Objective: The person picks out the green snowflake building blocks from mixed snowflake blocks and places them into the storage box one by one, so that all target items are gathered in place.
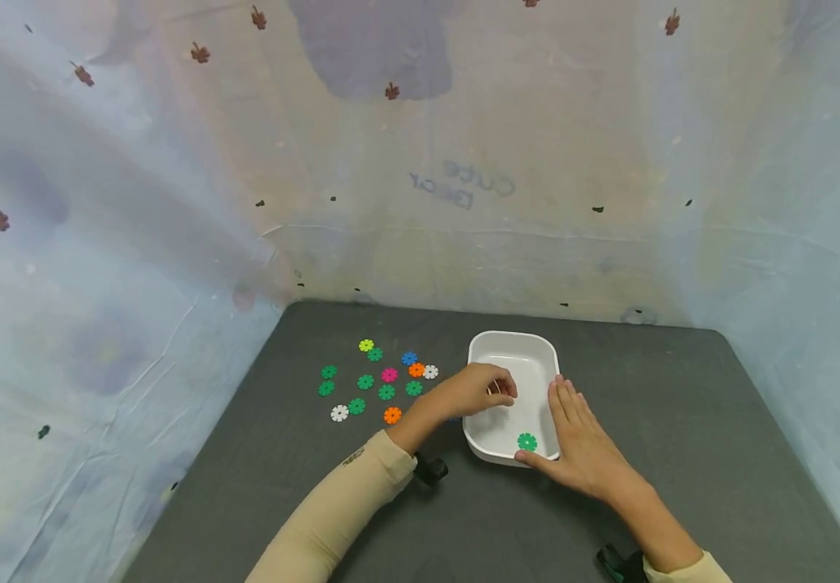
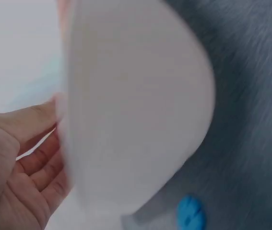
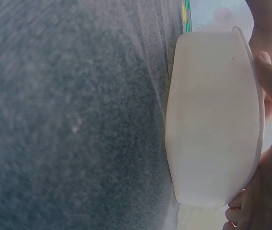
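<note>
A white rectangular tray (image 1: 507, 461) sits on the dark table, with one green flower-shaped disc (image 1: 526, 442) lying inside at its near end. My left hand (image 1: 474, 390) reaches over the tray's left rim, fingers bent and thumb close to them; no disc shows between them. In the left wrist view the tray wall (image 2: 136, 110) hides those fingertips. My right hand (image 1: 580, 445) rests along the tray's right side, fingers straight at the rim and thumb at the near corner. From the right wrist, the tray's outer wall (image 3: 212, 120) shows beside that hand.
Left of the tray lie several scattered notched discs: green (image 1: 365, 381), orange (image 1: 393, 415), white (image 1: 339, 413), pink (image 1: 389, 375), yellow (image 1: 366, 345) and blue (image 1: 409, 358). Another blue disc (image 2: 191, 213) lies close to the tray. A patterned curtain (image 1: 463, 267) hangs behind the table.
</note>
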The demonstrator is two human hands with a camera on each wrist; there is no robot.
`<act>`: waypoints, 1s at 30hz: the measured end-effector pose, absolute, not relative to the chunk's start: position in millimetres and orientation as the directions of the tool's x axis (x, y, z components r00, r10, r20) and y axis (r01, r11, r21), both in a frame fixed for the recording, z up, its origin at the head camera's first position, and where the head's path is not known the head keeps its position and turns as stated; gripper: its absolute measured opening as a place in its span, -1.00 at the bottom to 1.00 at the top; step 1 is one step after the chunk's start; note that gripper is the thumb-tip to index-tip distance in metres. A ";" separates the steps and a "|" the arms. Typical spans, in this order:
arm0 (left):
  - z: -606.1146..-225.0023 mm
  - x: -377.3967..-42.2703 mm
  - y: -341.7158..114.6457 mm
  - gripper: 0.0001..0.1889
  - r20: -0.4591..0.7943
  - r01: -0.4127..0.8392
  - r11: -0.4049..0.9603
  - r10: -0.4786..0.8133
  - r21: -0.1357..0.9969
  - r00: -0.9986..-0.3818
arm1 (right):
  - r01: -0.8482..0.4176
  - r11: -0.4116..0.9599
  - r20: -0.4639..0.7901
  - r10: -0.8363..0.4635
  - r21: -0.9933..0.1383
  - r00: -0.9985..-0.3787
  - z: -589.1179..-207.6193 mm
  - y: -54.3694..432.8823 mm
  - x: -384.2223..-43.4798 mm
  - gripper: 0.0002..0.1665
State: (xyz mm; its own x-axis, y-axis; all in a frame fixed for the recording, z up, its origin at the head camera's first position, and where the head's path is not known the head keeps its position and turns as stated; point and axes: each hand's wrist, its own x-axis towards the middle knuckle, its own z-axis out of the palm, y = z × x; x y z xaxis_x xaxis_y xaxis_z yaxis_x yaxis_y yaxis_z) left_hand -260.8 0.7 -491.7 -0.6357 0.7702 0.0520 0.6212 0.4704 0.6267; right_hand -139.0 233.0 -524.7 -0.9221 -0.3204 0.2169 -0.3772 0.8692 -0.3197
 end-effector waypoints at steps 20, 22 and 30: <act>-492.8 -286.1 -122.1 -0.83 0.002 0.449 0.649 0.568 0.614 -0.823 | -0.338 0.878 0.165 -0.299 -0.340 -0.940 -524.4 232.8 -138.8 0.56; -498.5 -288.5 -129.6 -0.84 -0.021 0.429 0.678 0.548 0.596 -0.836 | -0.334 0.879 0.152 -0.299 -0.341 -0.942 -523.9 232.9 -139.1 0.56; -514.1 -289.9 -146.2 -0.82 -0.085 0.387 0.736 0.514 0.556 -0.854 | -0.328 0.881 0.140 -0.298 -0.340 -0.944 -521.3 232.1 -138.5 0.55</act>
